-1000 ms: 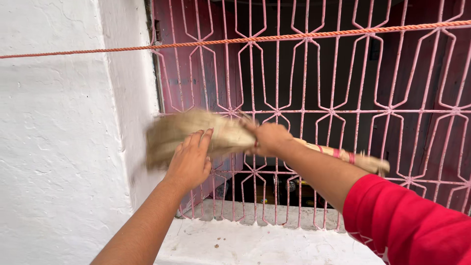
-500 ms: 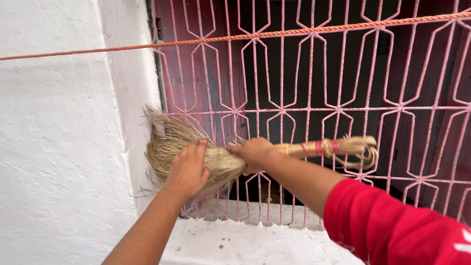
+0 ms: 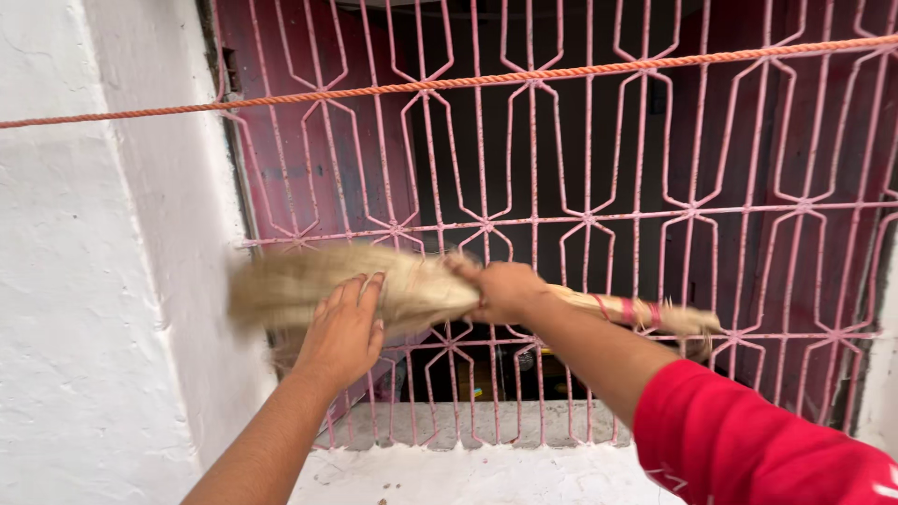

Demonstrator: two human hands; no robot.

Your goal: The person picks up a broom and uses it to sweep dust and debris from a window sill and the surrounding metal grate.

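While the right hand (image 3: 500, 288) keeps its fingers clamped on the straw broom (image 3: 393, 292), its blurred pale bristles lie under the flat, open left hand (image 3: 344, 329), against the pink grille (image 3: 589, 220), beneath an orange rope (image 3: 449, 82).

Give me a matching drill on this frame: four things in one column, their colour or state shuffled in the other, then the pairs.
Things:
1. grass broom
2. window grille
3. rope
4. left hand

Colour or state:
A. orange, stretched across the top of the view
B. pink metal bars, fixed in the window opening
C. straw-coloured, gripped at the neck by the right hand
D. open palm against the blurred bristles

Pairs: 1-C, 2-B, 3-A, 4-D
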